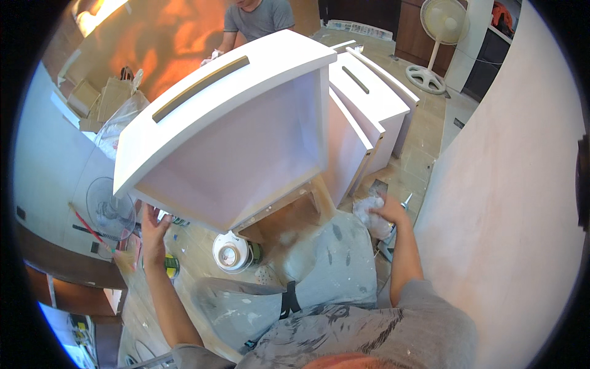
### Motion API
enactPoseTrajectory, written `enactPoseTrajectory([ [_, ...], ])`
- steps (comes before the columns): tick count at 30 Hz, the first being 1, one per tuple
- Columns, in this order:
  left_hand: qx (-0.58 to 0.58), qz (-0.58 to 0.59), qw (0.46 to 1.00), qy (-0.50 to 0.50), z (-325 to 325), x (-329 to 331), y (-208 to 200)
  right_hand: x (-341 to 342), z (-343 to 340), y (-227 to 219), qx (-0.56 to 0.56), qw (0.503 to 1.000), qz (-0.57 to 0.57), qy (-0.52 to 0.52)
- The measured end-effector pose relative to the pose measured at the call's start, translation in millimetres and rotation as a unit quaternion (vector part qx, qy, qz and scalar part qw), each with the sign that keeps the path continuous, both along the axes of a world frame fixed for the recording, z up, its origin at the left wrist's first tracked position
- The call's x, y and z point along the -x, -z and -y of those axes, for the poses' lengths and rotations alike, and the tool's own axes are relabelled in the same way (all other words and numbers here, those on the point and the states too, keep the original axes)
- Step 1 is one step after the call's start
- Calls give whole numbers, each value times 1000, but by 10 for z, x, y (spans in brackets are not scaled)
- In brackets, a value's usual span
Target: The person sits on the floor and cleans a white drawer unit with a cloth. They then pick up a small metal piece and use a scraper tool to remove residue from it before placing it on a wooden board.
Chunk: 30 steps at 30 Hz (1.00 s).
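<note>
A large white drawer (227, 147) with a slotted, curved front is tilted up in front of me, its hollow inside facing me. Below it sits a brown wooden stand or box (292, 218). My left hand (155, 232) is at the drawer's lower left corner, thumb and fingers apart; whether the fingertips touch the drawer I cannot tell. Down to the right, my right hand (391, 209) grips a crumpled white rag (370, 215). Close by that hand lies a tube with a pointed nozzle (407, 200), partly hidden by my arm.
More white drawers (369, 92) stand at the right. A white paint bucket (231, 252) is on the floor by my legs. Across from me is another person (261, 21). A standing fan (430, 49), a clear-bladed fan (109, 209) and cardboard (114, 98) are around.
</note>
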<state>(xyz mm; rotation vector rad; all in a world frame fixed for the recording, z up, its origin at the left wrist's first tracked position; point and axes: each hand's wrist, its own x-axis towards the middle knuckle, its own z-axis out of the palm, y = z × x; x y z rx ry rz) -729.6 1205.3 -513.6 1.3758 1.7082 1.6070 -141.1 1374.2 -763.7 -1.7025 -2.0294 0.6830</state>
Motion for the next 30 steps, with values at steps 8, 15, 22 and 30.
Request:
enactPoseTrajectory([
  [8, -157, 21, 955, -252, -636, -113, 479, 1710, -1029, -2316, -230, 912, -337, -45],
  [15, -164, -56, 935, -309, -714, -227, 350, 2423, -1279, -1885, -221, 848, -473, 90],
  [22, -235, -49, 930, -278, -1062, 131, 134, 2678, -1456, -2114, -315, 786, -524, 93],
  [30, -293, -34, 922, -252, -2030, 799, -142, 3254, -2122, -2352, -365, 715, -593, 62],
])
